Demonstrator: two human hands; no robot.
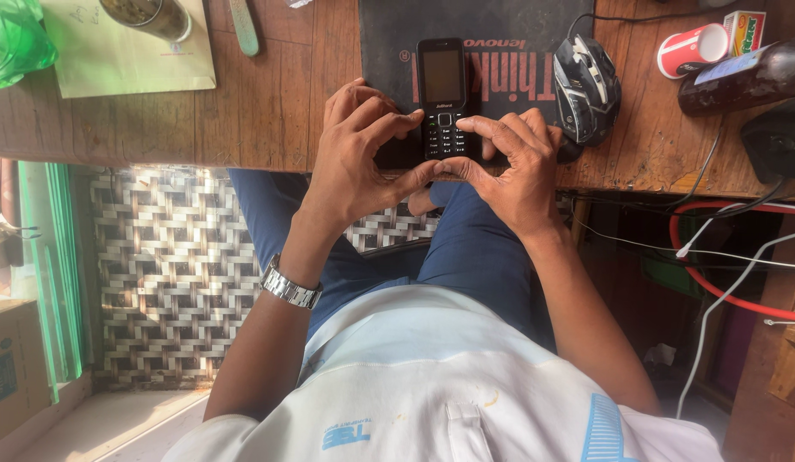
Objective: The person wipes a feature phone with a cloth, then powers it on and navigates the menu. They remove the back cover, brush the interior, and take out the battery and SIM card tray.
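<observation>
Two hands, left hand (pixel 350 162), right hand (pixel 513 167), gripping keypad phone (pixel 443 94), mouse (pixel 585 85) just beside.

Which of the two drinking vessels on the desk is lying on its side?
The red-and-white paper cup at the top right lies on its side beside a dark bottle; the metal cup at the top left stands upright on paper.

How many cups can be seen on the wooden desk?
2: a metal cup standing on a pale paper at top left, and a red-and-white paper cup lying on its side at top right. Others may lie outside the picture.
</observation>
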